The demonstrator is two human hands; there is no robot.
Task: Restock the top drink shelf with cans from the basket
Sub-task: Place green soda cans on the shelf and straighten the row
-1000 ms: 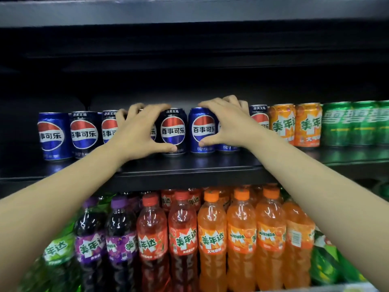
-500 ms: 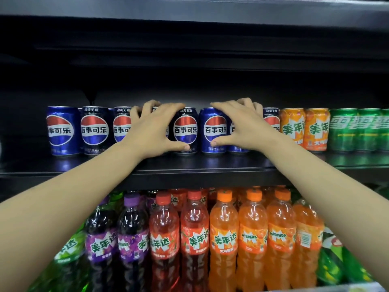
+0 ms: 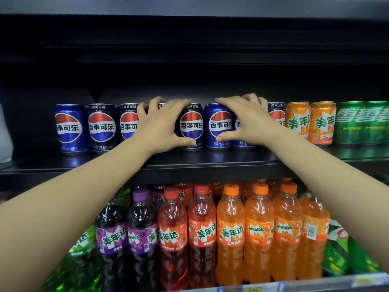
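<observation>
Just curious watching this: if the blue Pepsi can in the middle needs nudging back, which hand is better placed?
The right hand: its fingers curl over the blue can, thumb at its base. The left hand holds the black can beside it.

We read 百事可乐 on the blue can [image 3: 219, 125] and on the black can [image 3: 191, 125], which also carries 劲爽无糖 at its top. 美年达 on the orange cans [image 3: 309, 123] and the red bottle [image 3: 202, 232]. MIRINDA on the orange bottle [image 3: 257, 230]. The green cans [image 3: 357, 121] show 雪碧.
</observation>
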